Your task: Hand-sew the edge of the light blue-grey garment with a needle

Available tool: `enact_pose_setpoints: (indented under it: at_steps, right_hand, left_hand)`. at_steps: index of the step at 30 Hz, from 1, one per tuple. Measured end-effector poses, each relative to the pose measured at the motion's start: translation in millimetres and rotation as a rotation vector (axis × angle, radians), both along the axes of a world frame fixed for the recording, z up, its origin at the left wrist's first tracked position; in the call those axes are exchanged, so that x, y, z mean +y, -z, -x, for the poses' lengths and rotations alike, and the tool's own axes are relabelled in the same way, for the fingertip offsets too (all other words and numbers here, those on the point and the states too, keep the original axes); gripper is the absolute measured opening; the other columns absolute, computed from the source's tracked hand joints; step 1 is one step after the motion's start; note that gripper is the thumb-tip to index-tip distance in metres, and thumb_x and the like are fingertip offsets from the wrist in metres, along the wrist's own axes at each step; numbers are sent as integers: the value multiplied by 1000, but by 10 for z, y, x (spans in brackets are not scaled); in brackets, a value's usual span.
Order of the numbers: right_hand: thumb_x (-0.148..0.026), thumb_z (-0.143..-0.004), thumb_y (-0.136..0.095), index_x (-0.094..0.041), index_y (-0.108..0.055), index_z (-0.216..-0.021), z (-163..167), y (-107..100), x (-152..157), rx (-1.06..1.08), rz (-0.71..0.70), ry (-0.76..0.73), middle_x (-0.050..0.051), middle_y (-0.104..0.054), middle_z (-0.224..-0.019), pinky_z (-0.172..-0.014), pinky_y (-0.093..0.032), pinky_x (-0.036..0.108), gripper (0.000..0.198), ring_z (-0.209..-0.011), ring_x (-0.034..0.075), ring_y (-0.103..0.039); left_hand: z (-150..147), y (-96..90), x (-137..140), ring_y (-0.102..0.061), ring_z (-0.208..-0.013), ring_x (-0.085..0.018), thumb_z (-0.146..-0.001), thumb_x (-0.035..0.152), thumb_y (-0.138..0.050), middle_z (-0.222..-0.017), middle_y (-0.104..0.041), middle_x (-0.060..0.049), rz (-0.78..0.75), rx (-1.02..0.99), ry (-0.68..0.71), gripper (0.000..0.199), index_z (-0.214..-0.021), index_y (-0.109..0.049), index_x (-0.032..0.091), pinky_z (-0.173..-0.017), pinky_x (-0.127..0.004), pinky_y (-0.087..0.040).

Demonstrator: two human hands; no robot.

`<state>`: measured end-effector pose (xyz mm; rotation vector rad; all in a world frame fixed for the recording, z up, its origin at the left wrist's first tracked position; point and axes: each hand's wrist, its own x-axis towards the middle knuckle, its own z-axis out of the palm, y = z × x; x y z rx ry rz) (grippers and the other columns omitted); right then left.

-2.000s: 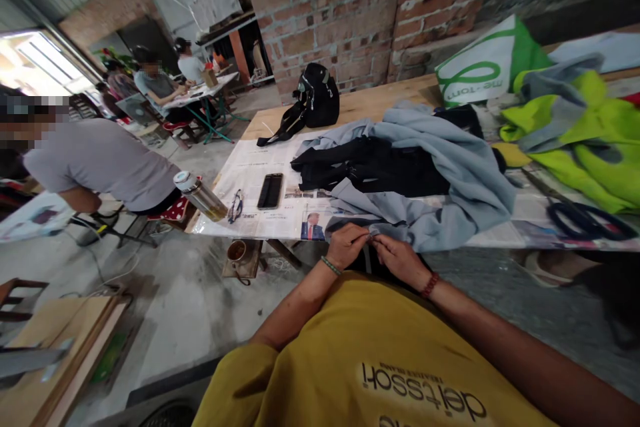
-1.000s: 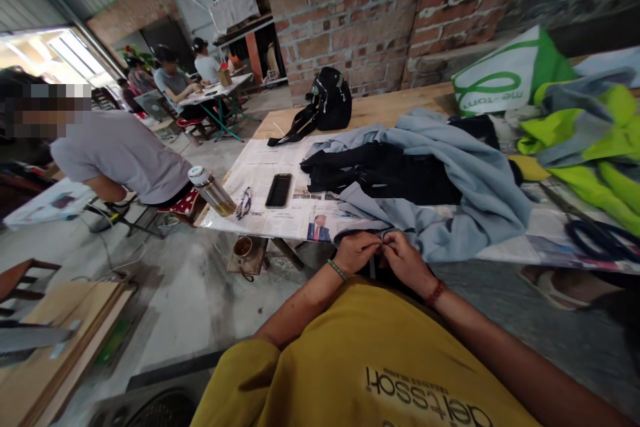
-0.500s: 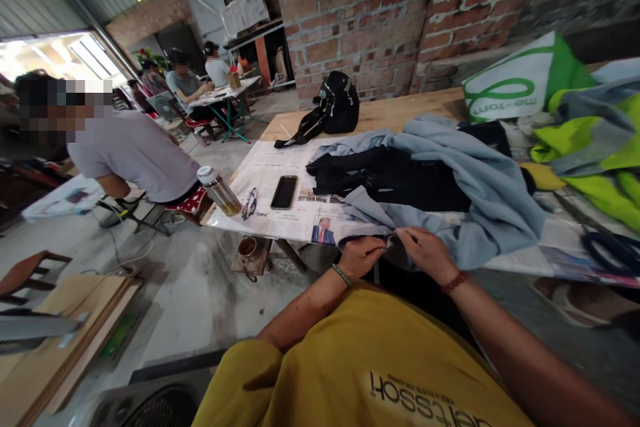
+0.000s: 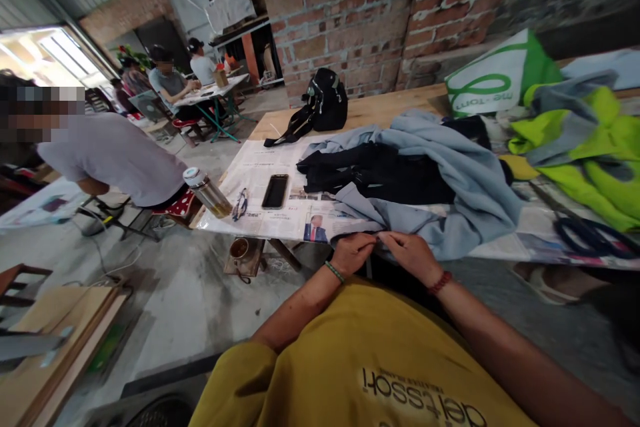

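Note:
At the table's front edge my left hand pinches the edge of a grey-blue garment, where a dark strip shows along the cloth. My right hand is closed on the same edge, its fingertips meeting those of the left. Whether a needle or thread is between the fingers is too small to tell. The rest of the garment spreads over the table in folds. A black piece of clothing lies on top of it, just beyond my hands.
Newspaper covers the table. On it are a phone, glasses, a bottle, a black bag and large scissors. A green-white bag and yellow-green clothing lie right. A person sits left.
The view has turned slightly right, so the scene sits further left. My right hand has drawn in against the left at the cloth edge; both keep their hold.

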<state>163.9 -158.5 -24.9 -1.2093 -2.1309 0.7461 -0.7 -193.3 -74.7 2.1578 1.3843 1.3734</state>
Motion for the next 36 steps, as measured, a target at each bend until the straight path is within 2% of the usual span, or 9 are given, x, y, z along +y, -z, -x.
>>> enact_pose_setpoints:
  at_steps: [3, 9, 15, 22, 27, 32, 36]
  right_hand:
    - [-37, -82, -48, -22, -75, -83, -9, 11, 4, 14, 28, -8, 1, -74, -81, -69, -47, 27, 31, -72, 19, -67]
    - [-36, -75, -54, -21, -74, -90, -36, 35, 23, -42, 65, -13, -1, -63, -52, -60, -44, 26, 29, -51, 14, -58]
    - [-34, -78, -49, -22, -71, -78, -68, 66, 35, 2, 72, -76, 0, -72, -73, -70, -43, 27, 25, -67, 15, -63]
    - [-38, -80, -48, -20, -71, -81, -98, 15, 23, 37, 81, -53, 1, -72, -74, -65, -44, 25, 29, -68, 16, -63]
    - [-43, -86, -38, -20, -70, -67, -50, -13, 39, -16, 64, -19, 1, -69, -65, -63, -44, 26, 43, -65, 17, -63]
    - [-39, -80, -49, -23, -72, -78, -35, 15, 65, 86, 146, -36, 1, -74, -85, -76, -48, 30, 29, -81, 20, -67]
    - [-39, -80, -48, -21, -70, -79, -69, 12, 35, 157, 131, -59, 1, -73, -82, -74, -48, 27, 28, -77, 17, -65]
  left_hand:
    - [-2, -28, -9, -67, -86, -12, -83, 12, -53, -92, -72, -3, -8, -13, 16, 18, -93, -68, 18, -82, -24, -56]
    - [-1, -36, -1, -66, -84, -12, -84, 14, -52, -90, -72, -3, -7, -7, 13, 18, -91, -67, 18, -80, -25, -56]
    - [-1, -16, 13, -66, -82, -13, -84, 13, -52, -86, -71, -4, -58, -17, 10, 17, -90, -68, 17, -77, -25, -55]
    - [3, -26, 1, -66, -83, -13, -83, 13, -53, -86, -71, -4, -33, 2, 6, 17, -91, -68, 18, -79, -25, -55]
    - [-17, -72, -6, -66, -83, -13, -84, 14, -53, -87, -72, -4, -50, 8, 54, 17, -90, -69, 18, -79, -25, -56]
    - [-32, -71, 0, -66, -82, -13, -85, 15, -53, -87, -72, -5, -88, 1, 90, 17, -91, -69, 16, -77, -24, -56]
    - [-26, -48, 9, -66, -81, -13, -85, 16, -54, -86, -72, -5, -67, 0, 65, 16, -91, -69, 17, -77, -24, -55]
